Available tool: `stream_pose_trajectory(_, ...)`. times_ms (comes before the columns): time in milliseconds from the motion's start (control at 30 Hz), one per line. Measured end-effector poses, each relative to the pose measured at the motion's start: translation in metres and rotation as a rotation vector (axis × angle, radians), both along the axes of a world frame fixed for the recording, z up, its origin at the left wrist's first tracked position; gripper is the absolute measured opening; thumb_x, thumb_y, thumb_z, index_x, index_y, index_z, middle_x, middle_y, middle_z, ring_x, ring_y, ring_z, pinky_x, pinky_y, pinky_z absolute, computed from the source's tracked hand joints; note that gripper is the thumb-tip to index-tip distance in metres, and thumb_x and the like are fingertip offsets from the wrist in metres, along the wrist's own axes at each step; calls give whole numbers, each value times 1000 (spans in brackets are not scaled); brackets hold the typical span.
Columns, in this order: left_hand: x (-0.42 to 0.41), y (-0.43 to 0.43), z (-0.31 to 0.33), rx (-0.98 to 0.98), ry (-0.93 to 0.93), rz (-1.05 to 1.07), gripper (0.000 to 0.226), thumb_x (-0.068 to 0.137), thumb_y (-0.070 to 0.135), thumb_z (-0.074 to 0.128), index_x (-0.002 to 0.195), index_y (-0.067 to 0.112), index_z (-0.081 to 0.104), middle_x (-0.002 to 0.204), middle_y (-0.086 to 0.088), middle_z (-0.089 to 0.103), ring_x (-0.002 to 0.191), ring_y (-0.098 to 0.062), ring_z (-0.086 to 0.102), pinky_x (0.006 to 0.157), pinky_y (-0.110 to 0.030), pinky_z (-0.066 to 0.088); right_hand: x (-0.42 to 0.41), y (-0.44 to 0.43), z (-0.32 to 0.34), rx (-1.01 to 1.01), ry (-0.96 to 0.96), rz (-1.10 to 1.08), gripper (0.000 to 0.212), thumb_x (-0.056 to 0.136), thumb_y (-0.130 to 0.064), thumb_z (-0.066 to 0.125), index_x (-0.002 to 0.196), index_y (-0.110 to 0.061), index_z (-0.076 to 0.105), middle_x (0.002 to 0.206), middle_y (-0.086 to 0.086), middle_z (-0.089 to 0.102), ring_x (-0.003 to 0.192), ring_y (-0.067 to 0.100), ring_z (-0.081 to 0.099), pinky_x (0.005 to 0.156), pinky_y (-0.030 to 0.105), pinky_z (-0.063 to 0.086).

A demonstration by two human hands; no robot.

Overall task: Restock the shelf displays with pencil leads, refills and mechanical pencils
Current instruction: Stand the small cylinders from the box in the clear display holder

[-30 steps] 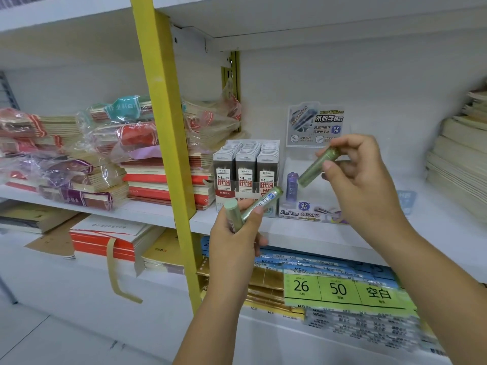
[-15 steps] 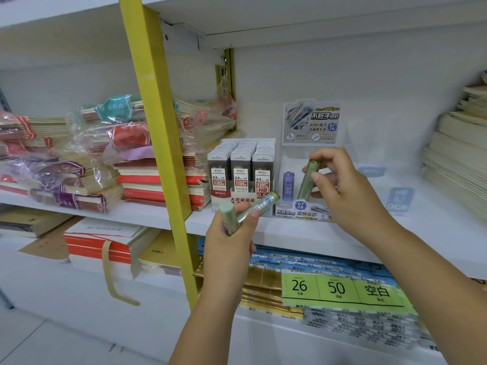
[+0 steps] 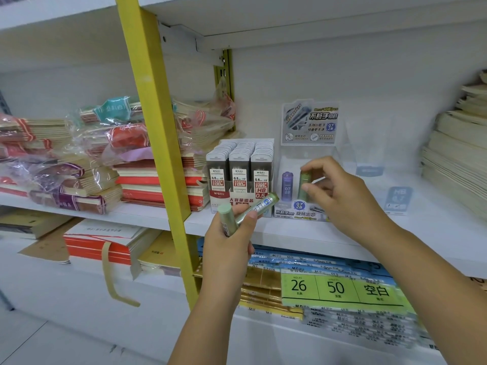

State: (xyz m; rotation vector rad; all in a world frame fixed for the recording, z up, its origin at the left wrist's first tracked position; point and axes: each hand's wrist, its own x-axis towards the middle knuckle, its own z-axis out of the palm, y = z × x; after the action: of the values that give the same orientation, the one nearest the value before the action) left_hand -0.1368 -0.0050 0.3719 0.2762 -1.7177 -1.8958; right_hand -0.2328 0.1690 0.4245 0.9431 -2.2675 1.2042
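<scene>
On the head camera, the right hand [image 3: 340, 198] pinches a green lead tube [image 3: 303, 184], a slim, pale green cylinder with a rounded cap. It stands almost upright with its long axis vertical and the cap at the top. Its lower end is down inside the clear display stand [image 3: 297, 213], just beside a purple tube [image 3: 287, 185] that stands upright on its left. The index fingertip sits over the cap and the thumb presses the tube's side about halfway down. The other fingers curl loosely behind it, off the tube.

The left hand [image 3: 229, 246] is lower and further left, in front of the shelf edge, with its fingers wrapped round two more green tubes. The slanted tube [image 3: 261, 205] points up and to the right, has a printed label with a round blue mark near its upper end, and sticks out past the thumb. The capped tube [image 3: 226, 217] leans up and left, its pale cap clear of the fist.

A tray of grey lead boxes [image 3: 239, 175] stands just left of the stand on the white shelf [image 3: 434, 233]. Beyond a yellow upright [image 3: 155, 127] are stacked notebooks [image 3: 87, 164].
</scene>
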Motion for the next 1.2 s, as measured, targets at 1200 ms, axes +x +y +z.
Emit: stream_pose_trajectory(1200,1,17,9,-111,-28,-261,19,81,56,69,99,50,66,85,15,73,55,2,52,61,-27,41,34,-3,22,-525,-250,182,22,90,-5,61,104,-23,62,97,1,71,82,15,72,69,25,59)
